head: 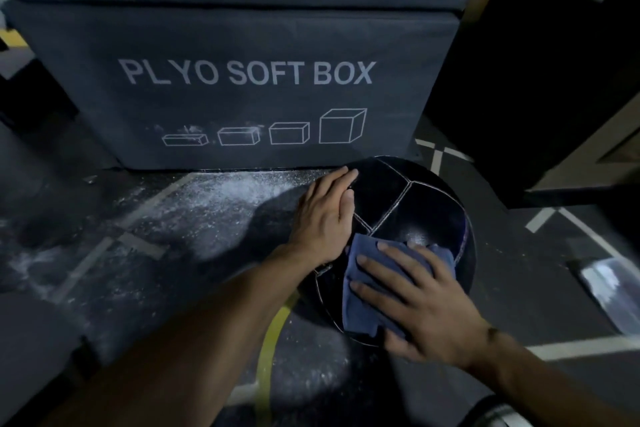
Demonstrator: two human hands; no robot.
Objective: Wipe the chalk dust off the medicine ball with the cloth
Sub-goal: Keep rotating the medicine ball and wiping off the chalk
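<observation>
Nearest the camera, right hand point(412, 291) spread flat, fingers straight, pressing blue cloth point(363, 291) onto near face of medicine ball point(415, 204); nothing gripped, cloth only pinned under palm and fingers. Just beyond, left hand point(325, 215) laid open against ball's left side, fingers straight, steadying rather than grasping. Ball resting on dark floor point(104, 253), close against foot of plyo box point(242, 87). Upper panels dark and fairly clean by the look of them, one pale patch just ahead of cloth: glare or leftover chalk, cannot tell. Probably midway through; far side and underside unseen, likely unwiped. Chalk dust point(225, 191) scattered on floor left of ball. Box face blocking travel beyond; open floor left and right; dark wall point(554, 80) further right.
</observation>
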